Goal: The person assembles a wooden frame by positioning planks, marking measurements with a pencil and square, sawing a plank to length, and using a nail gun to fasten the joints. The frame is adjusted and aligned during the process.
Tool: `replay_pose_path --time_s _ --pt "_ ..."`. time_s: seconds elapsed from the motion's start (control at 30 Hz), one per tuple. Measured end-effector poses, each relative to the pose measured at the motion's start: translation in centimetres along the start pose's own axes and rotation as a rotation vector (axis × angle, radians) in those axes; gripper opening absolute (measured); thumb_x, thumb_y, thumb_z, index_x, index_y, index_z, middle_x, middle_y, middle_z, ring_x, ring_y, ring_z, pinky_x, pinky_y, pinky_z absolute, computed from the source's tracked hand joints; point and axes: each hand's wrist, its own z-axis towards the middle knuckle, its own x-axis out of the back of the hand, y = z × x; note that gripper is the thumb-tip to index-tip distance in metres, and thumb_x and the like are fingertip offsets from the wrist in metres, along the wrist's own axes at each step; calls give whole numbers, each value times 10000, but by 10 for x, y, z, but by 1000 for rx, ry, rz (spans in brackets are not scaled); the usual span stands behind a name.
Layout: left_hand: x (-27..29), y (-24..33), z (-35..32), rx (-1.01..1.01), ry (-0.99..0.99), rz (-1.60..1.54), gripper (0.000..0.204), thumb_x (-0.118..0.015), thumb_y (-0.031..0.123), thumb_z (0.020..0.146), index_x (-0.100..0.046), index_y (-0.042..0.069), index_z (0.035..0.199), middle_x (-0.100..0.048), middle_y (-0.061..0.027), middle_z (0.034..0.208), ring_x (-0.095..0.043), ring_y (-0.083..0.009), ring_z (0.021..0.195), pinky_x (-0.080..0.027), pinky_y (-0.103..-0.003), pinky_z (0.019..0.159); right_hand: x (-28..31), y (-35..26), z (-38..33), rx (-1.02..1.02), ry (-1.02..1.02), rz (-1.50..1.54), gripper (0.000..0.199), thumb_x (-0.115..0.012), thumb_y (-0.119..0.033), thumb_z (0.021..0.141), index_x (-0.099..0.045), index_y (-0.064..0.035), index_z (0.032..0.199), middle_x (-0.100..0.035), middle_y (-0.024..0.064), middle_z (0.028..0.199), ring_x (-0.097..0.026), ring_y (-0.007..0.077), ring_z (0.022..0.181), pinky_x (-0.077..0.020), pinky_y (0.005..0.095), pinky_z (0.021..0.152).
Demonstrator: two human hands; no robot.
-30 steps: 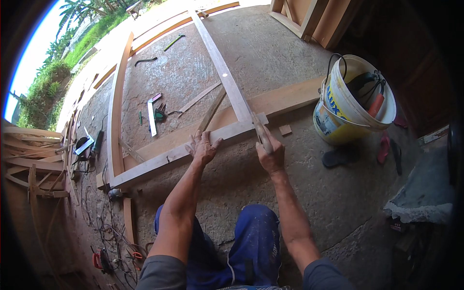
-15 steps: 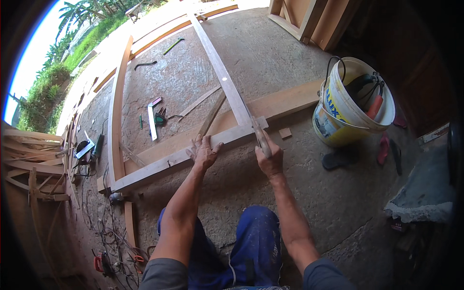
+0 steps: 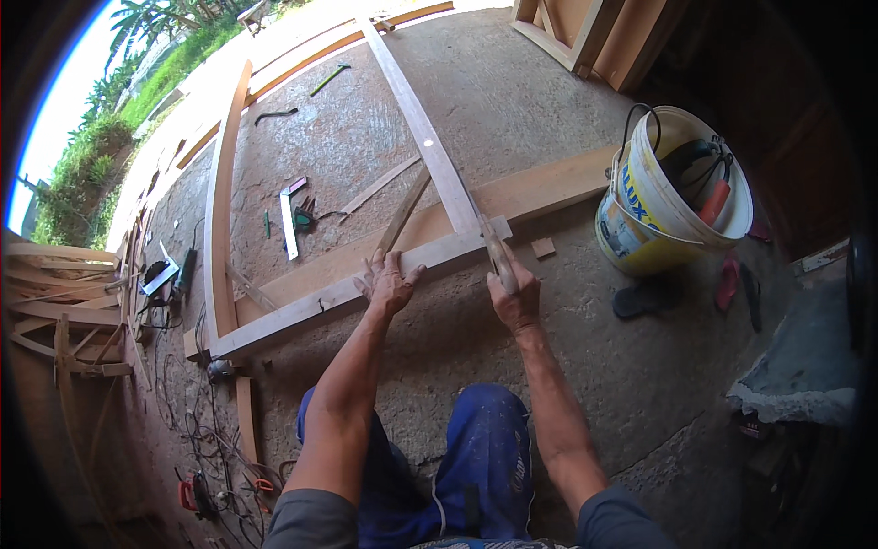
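1. Head view: your right hand (image 3: 515, 295) is closed around the handle of a handsaw (image 3: 496, 252).
2. The handsaw sits at the right end of the front rail (image 3: 293, 317), beside the long pale board (image 3: 415, 123); its blade shows nearly edge-on, so you cannot tell its depth in the wood.
3. Your left hand (image 3: 390, 284), fingers apart, rests on the front rail, left of the handsaw.
4. Small wood block (image 3: 543, 247): on the floor (image 3: 594, 366), just right of your right hand.
5. Bucket (image 3: 626, 229), farther right, holds a red-handled tool (image 3: 716, 199).
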Motion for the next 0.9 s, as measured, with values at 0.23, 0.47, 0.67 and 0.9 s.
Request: replay_pose_path --time_s 0.23,0.47,0.67,0.9 --pt "-9 -37 -8 73 35 31 788 -616 713 895 -489 222 1499 -255 -145 1684 -93 -456 1571 -49 -727 1195 126 -25 -260 -24 -167 -217 596 -624 -28 812 -612 -43 1408 -682 300 1235 -758 411 852 -612 432 673" --pt "-4 -3 5 -5 42 -1 791 -617 709 898 -482 221 1506 -258 -147 1681 -89 -462 1569 -46 -726 1196 9 12 -25 -22 19 51 533 -624 -58 861 -597 -11 1391 -679 273 1255 -727 433 934 -589 410 781" --pt "-2 -35 -6 68 13 29 791 -624 705 895 -480 226 1509 -255 -151 1682 -107 -464 1566 -59 -724 1198 100 -9 -209 55 -124 -140 627 -641 -28 830 -577 -72 1452 -674 267 1283 -750 400 884 -605 424 688" --pt "5 4 -3 43 -52 39 795 -621 702 900 -475 220 1515 -245 -155 1687 -104 -454 1572 -39 -716 1204 27 24 -86 46 40 -63 568 -630 -62 829 -601 -16 1394 -702 250 1208 -728 415 909 -590 417 735"
